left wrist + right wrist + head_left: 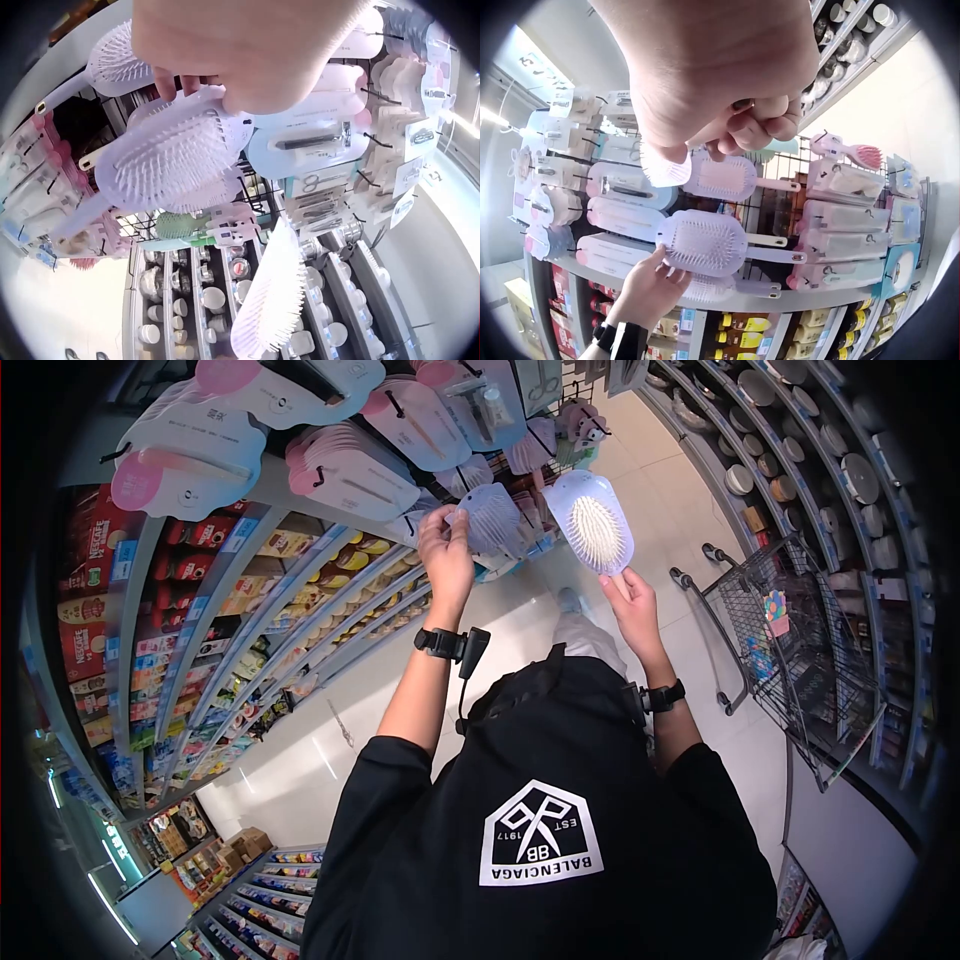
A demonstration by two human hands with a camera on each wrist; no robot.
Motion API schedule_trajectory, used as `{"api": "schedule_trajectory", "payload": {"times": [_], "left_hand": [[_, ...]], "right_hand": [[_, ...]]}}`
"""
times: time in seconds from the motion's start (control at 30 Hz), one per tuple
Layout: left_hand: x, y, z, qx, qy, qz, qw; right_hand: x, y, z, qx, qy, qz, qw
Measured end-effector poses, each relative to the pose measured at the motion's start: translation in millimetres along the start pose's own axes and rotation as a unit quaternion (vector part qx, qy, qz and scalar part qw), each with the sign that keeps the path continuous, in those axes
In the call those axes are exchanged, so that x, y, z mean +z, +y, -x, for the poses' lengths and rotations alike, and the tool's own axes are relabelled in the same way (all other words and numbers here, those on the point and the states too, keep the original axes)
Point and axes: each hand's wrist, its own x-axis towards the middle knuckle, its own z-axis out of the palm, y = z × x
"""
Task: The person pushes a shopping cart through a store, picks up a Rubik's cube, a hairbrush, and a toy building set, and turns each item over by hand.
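My left hand (445,560) is at the rack, its thumb and fingers pinching the edge of a lavender paddle brush (492,520). The right wrist view shows that brush (703,241) bristles outward, the left hand (646,294) at its lower left edge. From above, the left hand (240,49) covers part of the brush head (176,157) in the left wrist view. My right hand (632,608) holds another pale brush (597,528) away from the rack, its white bristles facing up. Curled fingers of the right hand (720,75) partly hide this brush (665,166).
More brushes (724,178) and carded tools (350,472) hang on hooks around the left hand. Snack shelves (300,585) run along the left. A wire shopping cart (790,630) stands on the right, before shelves of jars and bowls (860,478).
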Motion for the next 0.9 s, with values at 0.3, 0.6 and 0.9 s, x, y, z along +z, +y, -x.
{"api": "schedule_trajectory", "payload": {"times": [0.3, 0.6, 0.9], "left_hand": [[11.9, -20.7, -8.9, -0.089, -0.026, 0.112, 0.989], [28.2, -19.6, -28.9, -0.106, 0.007, 0.07, 0.992], [27.8, -13.4, 1.8, -0.048, 0.105, 0.129, 0.985]], "right_hand": [[13.9, -38.0, 1.2, -0.083, -0.04, 0.08, 0.993], [-1.6, -67.7, -0.8, -0.134, -0.054, 0.114, 0.983], [6.9, -62.2, -27.7, -0.022, 0.062, -0.184, 0.981]]}}
